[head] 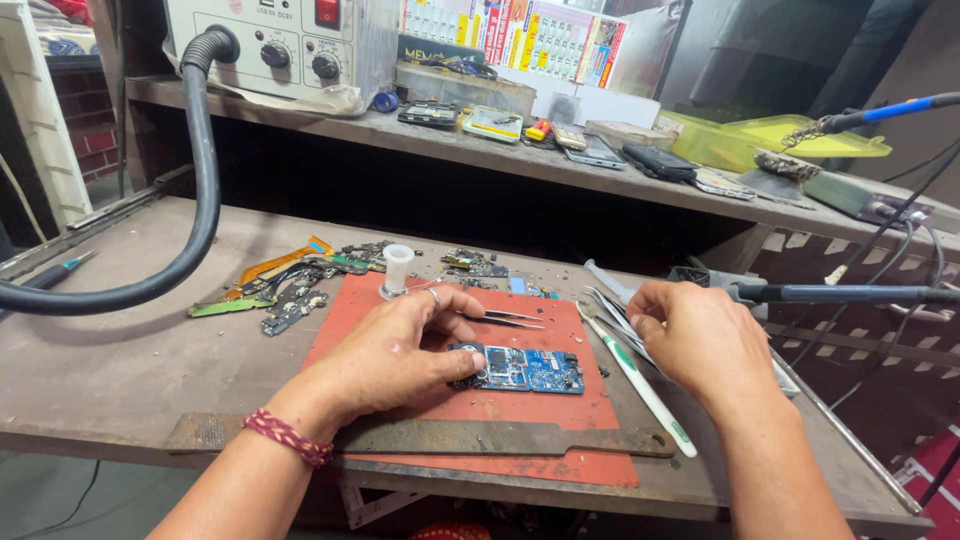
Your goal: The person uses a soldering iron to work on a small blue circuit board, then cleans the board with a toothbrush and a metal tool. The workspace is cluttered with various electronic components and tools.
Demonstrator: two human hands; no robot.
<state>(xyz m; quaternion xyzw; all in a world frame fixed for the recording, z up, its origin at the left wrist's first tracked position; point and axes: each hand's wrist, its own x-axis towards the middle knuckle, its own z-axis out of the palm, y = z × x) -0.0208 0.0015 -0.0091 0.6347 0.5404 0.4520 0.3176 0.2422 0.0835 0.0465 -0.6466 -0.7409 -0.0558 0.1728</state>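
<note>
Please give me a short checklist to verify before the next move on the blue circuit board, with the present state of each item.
1. Blue circuit board lies flat on the red mat: ok.
2. Left hand steadies the board at its left end: ok.
3. Tweezers are held in the left hand, tips clear of the board: ok.
4. Right hand grips a tool: cannot tell; it rests over the tools beside the mat, its fingers hidden.
5. White-and-green toothbrush lies off the board, at the mat's right edge: ok.
6. Loose scrap parts are kept away from the board: ok, they sit beyond the mat's left corner.
</note>
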